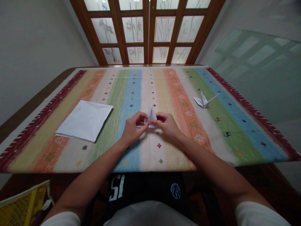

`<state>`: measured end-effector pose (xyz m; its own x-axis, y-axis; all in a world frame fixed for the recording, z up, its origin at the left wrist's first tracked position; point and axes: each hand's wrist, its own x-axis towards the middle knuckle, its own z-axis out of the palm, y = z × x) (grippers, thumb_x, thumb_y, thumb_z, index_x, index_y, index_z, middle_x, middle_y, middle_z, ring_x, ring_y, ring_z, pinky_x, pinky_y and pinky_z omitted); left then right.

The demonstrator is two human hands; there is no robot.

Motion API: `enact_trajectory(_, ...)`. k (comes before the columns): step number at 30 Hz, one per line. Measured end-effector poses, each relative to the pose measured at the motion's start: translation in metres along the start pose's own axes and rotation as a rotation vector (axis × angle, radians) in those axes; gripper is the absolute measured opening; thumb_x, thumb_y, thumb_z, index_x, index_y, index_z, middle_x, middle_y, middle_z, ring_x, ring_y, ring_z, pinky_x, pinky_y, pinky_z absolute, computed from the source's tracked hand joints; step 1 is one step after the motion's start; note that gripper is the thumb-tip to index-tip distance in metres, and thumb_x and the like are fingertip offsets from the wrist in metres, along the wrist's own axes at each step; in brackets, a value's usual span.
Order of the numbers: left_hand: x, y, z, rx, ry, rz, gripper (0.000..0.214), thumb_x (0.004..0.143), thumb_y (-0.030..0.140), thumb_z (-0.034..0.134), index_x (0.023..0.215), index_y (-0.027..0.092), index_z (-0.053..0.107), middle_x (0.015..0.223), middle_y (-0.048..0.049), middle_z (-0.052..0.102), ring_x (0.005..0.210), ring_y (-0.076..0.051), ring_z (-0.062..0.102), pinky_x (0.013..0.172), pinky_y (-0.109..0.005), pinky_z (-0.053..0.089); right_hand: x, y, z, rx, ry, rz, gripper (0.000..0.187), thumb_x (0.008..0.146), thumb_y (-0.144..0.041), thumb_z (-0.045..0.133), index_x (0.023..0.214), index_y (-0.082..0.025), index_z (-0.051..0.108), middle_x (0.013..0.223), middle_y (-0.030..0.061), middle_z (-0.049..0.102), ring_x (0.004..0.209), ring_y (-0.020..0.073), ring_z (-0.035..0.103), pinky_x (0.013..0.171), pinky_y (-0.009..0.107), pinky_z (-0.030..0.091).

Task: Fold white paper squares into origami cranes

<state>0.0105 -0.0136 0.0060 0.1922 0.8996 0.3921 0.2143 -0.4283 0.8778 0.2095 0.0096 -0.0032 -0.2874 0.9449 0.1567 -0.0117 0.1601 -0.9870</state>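
Note:
A small piece of folded white paper (pixel 151 115) with a pointed top is held just above the striped tablecloth, in front of my body. My left hand (pixel 135 126) pinches its left side between thumb and fingers. On the other side, my right hand (pixel 167 124) grips the right edge, thumb towards me. The fingertips hide part of the lower folds. To the right, apart from both hands, stands a finished paper crane (pixel 203 101) with a long thin point. A stack of square white paper sheets (pixel 84 121) lies to the left.
A striped, colourful tablecloth (pixel 122 91) covers the table. Behind the far edge are wooden doors (pixel 148 37) with frosted panes. At the lower left, below the table edge, is a yellow basket (pixel 25 201). A glass panel (pixel 256 69) leans at the right wall.

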Motion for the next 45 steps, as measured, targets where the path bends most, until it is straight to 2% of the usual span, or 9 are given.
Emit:
enact_trajectory(6,-0.001,0.003,0.002,-0.075,0.025,-0.169,0.051,0.09,0.05,0.084,0.125,0.023,0.06,0.085,-0.0002,0.081,0.07,-0.015,0.075,0.066,-0.022,0.057,-0.002,-0.003,0.0,-0.031,0.001,0.007,0.04,0.077,-0.057,0.092,0.077,-0.02,0.076,0.077,0.002,0.071,0.07,0.0164,0.061,0.068,0.031,0.047)
enact_trajectory(12,-0.001,0.004,0.001,-0.045,0.043,-0.2,0.039,0.091,0.047,0.082,0.112,0.024,0.058,0.073,0.003,0.077,0.06,-0.013,0.069,0.057,-0.02,0.05,-0.003,-0.004,0.001,-0.028,-0.03,0.009,0.047,0.073,-0.061,0.093,0.071,-0.02,0.071,0.068,-0.0012,0.063,0.063,0.0135,0.054,0.061,0.028,0.042)
enact_trajectory(15,-0.001,0.001,0.001,0.002,0.065,-0.162,0.034,0.093,0.044,0.081,0.101,0.024,0.054,0.083,0.0011,0.078,0.067,-0.013,0.072,0.061,-0.021,0.055,-0.003,-0.003,0.002,-0.051,0.026,-0.003,0.043,0.077,-0.059,0.09,0.073,-0.02,0.072,0.071,0.0004,0.066,0.066,0.0149,0.058,0.063,0.029,0.045)
enact_trajectory(19,-0.001,-0.004,0.001,0.122,0.005,-0.002,0.023,0.097,0.039,0.077,0.094,0.02,0.063,0.113,-0.0075,0.076,0.095,-0.017,0.076,0.072,-0.024,0.064,-0.003,0.001,0.002,-0.073,0.165,-0.016,0.034,0.079,-0.052,0.09,0.078,-0.021,0.074,0.079,0.003,0.072,0.072,0.018,0.066,0.069,0.032,0.052)
enact_trajectory(22,-0.001,-0.007,0.001,0.144,-0.062,0.066,0.021,0.097,0.038,0.077,0.093,0.019,0.07,0.117,-0.0102,0.073,0.11,-0.021,0.073,0.078,-0.029,0.068,-0.002,0.002,0.003,-0.014,0.129,-0.008,0.035,0.078,-0.052,0.091,0.092,-0.022,0.079,0.092,0.0058,0.079,0.08,0.0207,0.073,0.072,0.033,0.057)
enact_trajectory(25,0.0,-0.006,0.0,0.115,-0.038,0.042,0.021,0.096,0.039,0.08,0.096,0.019,0.073,0.123,-0.0111,0.072,0.111,-0.022,0.073,0.081,-0.032,0.069,-0.002,0.0,0.004,0.075,0.027,-0.04,0.04,0.081,-0.055,0.09,0.104,-0.024,0.083,0.106,0.0076,0.082,0.091,0.0228,0.077,0.08,0.036,0.062)
enact_trajectory(29,0.0,-0.004,-0.002,0.035,0.0,0.001,0.025,0.092,0.041,0.084,0.095,0.018,0.075,0.127,-0.0126,0.07,0.113,-0.022,0.073,0.085,-0.034,0.07,0.0,-0.001,0.003,0.147,-0.048,-0.051,0.038,0.082,-0.055,0.09,0.107,-0.026,0.084,0.111,0.0076,0.082,0.1,0.0236,0.077,0.09,0.039,0.062)
enact_trajectory(36,-0.001,-0.008,-0.002,-0.025,-0.022,-0.009,0.028,0.087,0.04,0.089,0.1,0.018,0.078,0.132,-0.0134,0.067,0.112,-0.023,0.075,0.09,-0.041,0.071,0.002,0.005,0.001,0.179,-0.012,-0.002,0.037,0.072,-0.051,0.098,0.091,-0.025,0.08,0.101,0.0048,0.08,0.094,0.0208,0.074,0.092,0.039,0.06)
enact_trajectory(45,0.0,-0.006,-0.005,0.002,-0.024,0.023,0.011,0.096,0.028,0.075,0.102,0.02,0.08,0.13,-0.0117,0.069,0.116,-0.022,0.072,0.087,-0.033,0.071,0.003,0.003,-0.003,0.261,-0.016,0.038,0.039,0.065,-0.053,0.102,0.085,-0.026,0.082,0.098,0.0027,0.079,0.091,0.0187,0.072,0.095,0.037,0.058)
